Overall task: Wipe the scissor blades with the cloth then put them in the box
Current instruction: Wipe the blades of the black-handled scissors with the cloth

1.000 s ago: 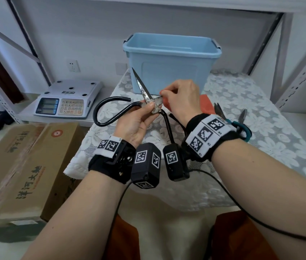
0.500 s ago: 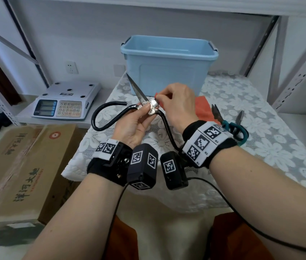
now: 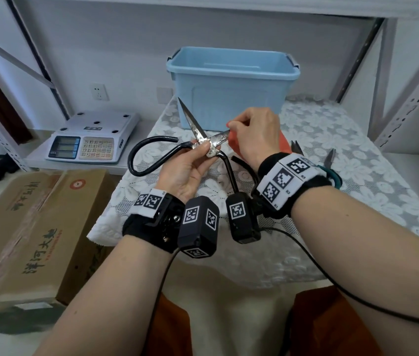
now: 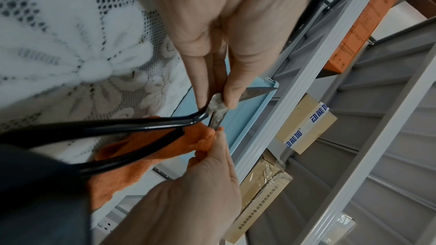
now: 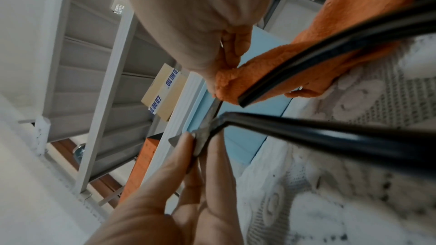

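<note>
Large scissors (image 3: 193,122) with black loop handles and dull, stained blades are held above the lace table, blades spread apart. My left hand (image 3: 204,152) pinches them at the pivot between thumb and fingers. One blade points up and left, bare. My right hand (image 3: 231,125) pinches the orange cloth (image 3: 234,143) around the other blade, a short way out from the pivot. In the left wrist view the cloth (image 4: 141,146) bunches under the handles (image 4: 118,128). In the right wrist view the cloth (image 5: 259,74) wraps that blade. The open light-blue box (image 3: 231,86) stands just behind.
A second pair of scissors with teal handles (image 3: 333,173) lies on the lace-covered table (image 3: 344,134) behind my right wrist. An electronic scale (image 3: 92,140) sits on a low shelf to the left, with cardboard boxes (image 3: 31,227) below. Metal rack uprights (image 3: 413,98) stand at right.
The blades have spread apart and the second blade now shows. My right hand with the cloth has slid outward along it from the pivot. My left hand keeps its pinch.
</note>
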